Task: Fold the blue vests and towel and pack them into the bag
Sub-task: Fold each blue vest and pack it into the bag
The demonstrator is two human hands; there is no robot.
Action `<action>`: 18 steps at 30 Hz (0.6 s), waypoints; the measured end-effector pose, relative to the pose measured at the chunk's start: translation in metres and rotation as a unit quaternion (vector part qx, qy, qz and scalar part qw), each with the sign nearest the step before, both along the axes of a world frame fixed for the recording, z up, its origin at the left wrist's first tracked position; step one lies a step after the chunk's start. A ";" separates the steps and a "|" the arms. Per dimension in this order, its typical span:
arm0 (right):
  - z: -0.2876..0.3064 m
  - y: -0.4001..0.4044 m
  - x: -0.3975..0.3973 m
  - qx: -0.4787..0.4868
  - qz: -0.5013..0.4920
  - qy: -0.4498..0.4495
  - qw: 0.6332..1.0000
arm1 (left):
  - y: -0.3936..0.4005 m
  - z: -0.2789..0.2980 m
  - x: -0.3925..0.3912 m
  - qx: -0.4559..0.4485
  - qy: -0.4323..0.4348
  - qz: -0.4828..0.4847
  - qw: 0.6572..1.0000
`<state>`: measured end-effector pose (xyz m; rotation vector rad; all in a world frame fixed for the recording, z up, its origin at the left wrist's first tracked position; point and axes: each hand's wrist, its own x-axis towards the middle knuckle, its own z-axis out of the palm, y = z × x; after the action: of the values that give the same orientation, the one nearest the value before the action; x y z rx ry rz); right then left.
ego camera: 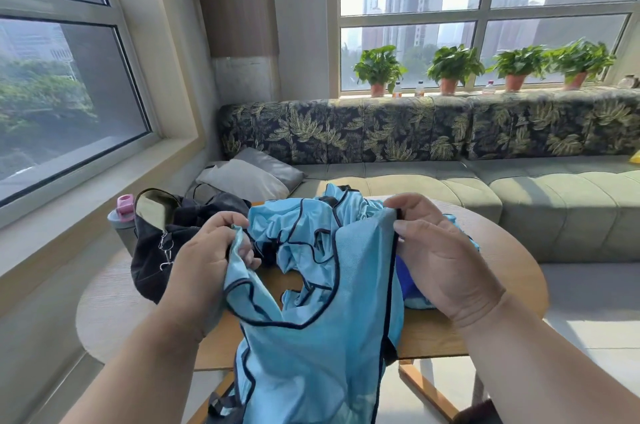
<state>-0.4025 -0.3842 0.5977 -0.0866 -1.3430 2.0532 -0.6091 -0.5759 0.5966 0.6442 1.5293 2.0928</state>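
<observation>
We are holding one light blue vest [311, 347] up by its top edge, its lower part hanging past the near edge of the wooden desk [512, 271] and running out of view at the bottom. Our left hand [207, 257] is pinching one corner of the thin, slightly shiny fabric between curled fingers [247, 252] and thumb; our right hand [446, 257] is pinching the opposite dark-piped edge the same way. The vest's borders are trimmed in narrow navy binding that is curving around the neck and arm openings.

Behind it, more blue vests [311, 226] are lying crumpled in a heap on the desk, and we cannot tell how many. A darker blue cloth [407, 281] is peeking out beside our right palm, mostly hidden, so we cannot say whether it is the towel. The black bag [156, 250] is sitting open at the desk's left end, soft and slumped, with metal clips dangling; its inside is not showing. A bottle with a pink lid [123, 215] is standing just beside it.

The rounded right end of the desk is showing bare wood. A green sofa [519, 191] is running along the far side, close behind the desk.
</observation>
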 end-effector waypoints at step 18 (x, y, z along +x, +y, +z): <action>0.003 -0.019 -0.003 0.002 0.033 -0.019 0.999 | 0.020 -0.003 0.063 -0.032 0.022 -0.211 0.977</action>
<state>-0.4054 -0.4030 0.6010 -0.0813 -1.3897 2.1125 -0.5465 -0.5562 0.5934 0.9056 1.3358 1.7131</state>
